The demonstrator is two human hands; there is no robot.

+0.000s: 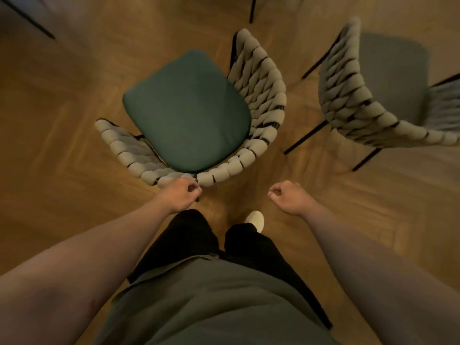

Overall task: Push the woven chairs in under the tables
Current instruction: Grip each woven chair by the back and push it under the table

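Note:
A woven chair (258,78) with a green seat cushion (186,110) stands on the wooden floor right in front of me, its curved backrest towards me. My left hand (183,194) is at the near rim of that backrest with its fingers curled; motion blur hides whether it grips the weave. My right hand (286,196) hangs in the air to the right of the chair, loosely curled and holding nothing. A second woven chair (348,95) with a grey seat stands to the right.
A grey table edge with a dark leg (27,21) shows at the top left. Another dark leg (252,9) shows at the top middle. My legs and a white shoe (256,219) are just behind the near chair. Open wooden floor lies to the left.

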